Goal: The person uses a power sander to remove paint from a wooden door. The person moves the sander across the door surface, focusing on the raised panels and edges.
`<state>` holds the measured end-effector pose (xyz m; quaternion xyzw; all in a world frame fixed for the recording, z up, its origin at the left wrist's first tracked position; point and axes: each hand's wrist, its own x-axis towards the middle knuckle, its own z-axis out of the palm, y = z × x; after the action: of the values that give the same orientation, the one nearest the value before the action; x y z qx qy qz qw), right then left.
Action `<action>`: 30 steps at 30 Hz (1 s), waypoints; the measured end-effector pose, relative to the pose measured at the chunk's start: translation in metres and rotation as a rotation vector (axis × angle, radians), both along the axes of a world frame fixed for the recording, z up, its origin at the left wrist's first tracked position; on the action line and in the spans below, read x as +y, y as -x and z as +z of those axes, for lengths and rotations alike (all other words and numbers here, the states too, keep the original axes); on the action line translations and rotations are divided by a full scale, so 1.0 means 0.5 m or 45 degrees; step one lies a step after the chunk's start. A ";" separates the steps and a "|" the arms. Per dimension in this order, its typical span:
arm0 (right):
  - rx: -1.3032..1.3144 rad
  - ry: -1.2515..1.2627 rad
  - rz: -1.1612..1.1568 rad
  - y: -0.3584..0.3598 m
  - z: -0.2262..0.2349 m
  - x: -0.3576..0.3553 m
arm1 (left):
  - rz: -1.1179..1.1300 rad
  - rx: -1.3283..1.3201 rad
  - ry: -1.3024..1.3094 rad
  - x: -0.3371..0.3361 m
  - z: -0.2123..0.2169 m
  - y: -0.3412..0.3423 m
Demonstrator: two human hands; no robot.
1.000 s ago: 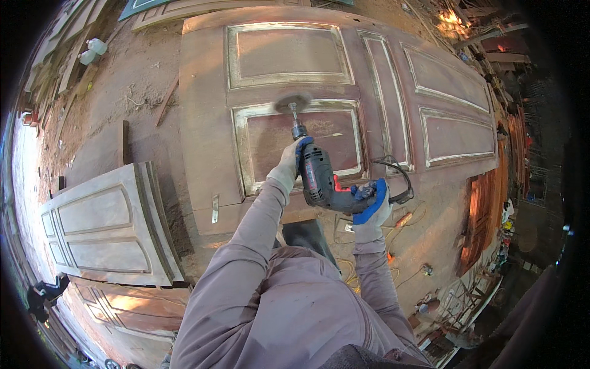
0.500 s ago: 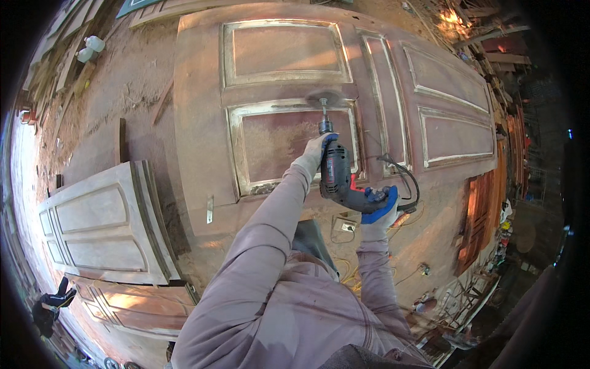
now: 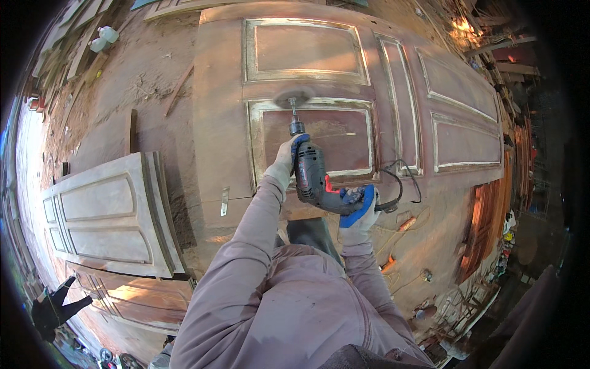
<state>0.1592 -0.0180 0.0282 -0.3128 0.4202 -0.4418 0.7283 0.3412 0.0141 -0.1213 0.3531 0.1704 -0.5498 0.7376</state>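
My left hand (image 3: 287, 155), in a white and blue work glove, is wrapped round the front of a dark grey power drill (image 3: 312, 173) just behind its chuck. My gloved right hand (image 3: 362, 212) grips the drill's rear handle, where a black cord trails off. A round disc (image 3: 294, 98) on the drill's shaft is blurred, as if spinning. It sits over the upper moulding of a panel in a large brown wooden door (image 3: 218, 123); whether it touches cannot be told. Pale, stripped-looking mouldings frame the door's panels. A flat metal blade (image 3: 224, 202) lies on the door's near left part.
Grey panelled doors (image 3: 110, 212) are stacked at left, with a reddish door (image 3: 132, 294) nearer me. White jugs (image 3: 103, 38) stand far left. Orange connectors (image 3: 405, 223) on yellow cord lie at right, near red-brown woodwork (image 3: 476, 215). A dark figure (image 3: 56, 309) is at lower left.
Both hands have carried the drill leftward, so the disc moves from the right part of the panel's upper moulding toward its left corner. The view has shifted slightly too.
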 end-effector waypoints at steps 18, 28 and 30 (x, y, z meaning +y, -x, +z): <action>-0.078 -0.091 -0.003 0.014 -0.036 0.001 | 0.051 0.036 -0.067 0.028 0.018 -0.005; -0.086 -0.138 -0.173 0.046 -0.069 -0.015 | -0.014 -0.017 -0.194 -0.007 0.025 0.014; -0.126 -0.069 -0.170 0.071 -0.052 -0.046 | -0.057 -0.010 -0.072 -0.064 0.020 0.051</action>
<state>0.1234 -0.0410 0.0022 -0.2419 0.4154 -0.4927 0.7254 0.3159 -0.0181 -0.1111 0.3798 0.1751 -0.5597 0.7154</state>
